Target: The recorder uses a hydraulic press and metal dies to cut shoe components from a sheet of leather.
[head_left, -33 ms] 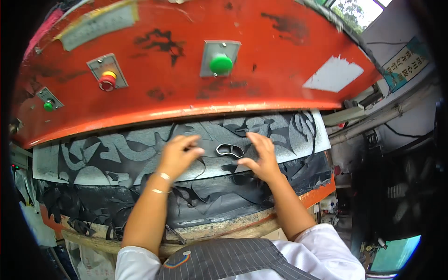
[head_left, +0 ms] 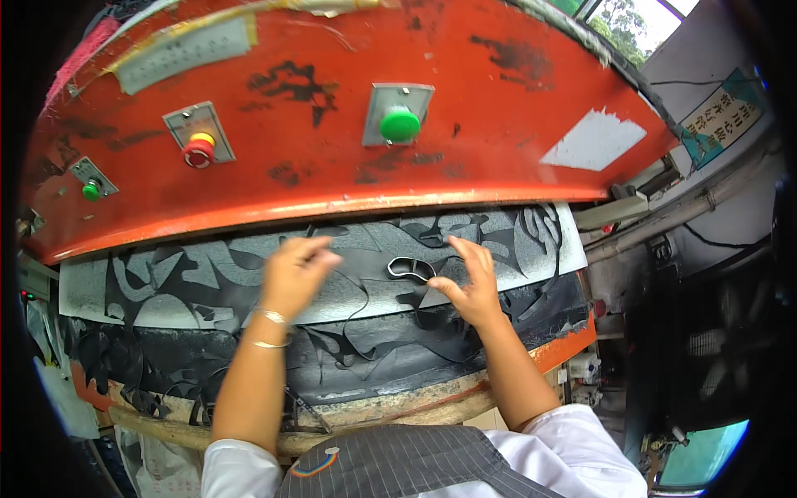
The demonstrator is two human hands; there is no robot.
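Note:
A small kidney-shaped metal cutting die (head_left: 412,268) lies on the pale grey board (head_left: 87,290) between my hands. Its rim is bright and its inside dark. My right hand (head_left: 473,286) hovers just to the right of the die, thumb and fingers spread, holding nothing. The thumb tip comes close to the die's right end; whether they touch, I cannot tell. Over the board left of the die is my left hand (head_left: 290,274), its fingers loosely bent and a little apart from the thumb, with nothing visible in them. Cut black sheet scraps (head_left: 224,270) cover much of the board.
Beyond the board stands a big orange machine head (head_left: 332,158) with a large green button (head_left: 400,124), a red stop button (head_left: 199,151) and a small green one (head_left: 91,191). Loose black strips (head_left: 340,349) hang over the near ledge. A dark fan (head_left: 730,340) is at right.
My left hand has moved left, away from the die, and its fingers have drawn closer together. My right hand has shifted slightly right. The die lies in the same spot on the board.

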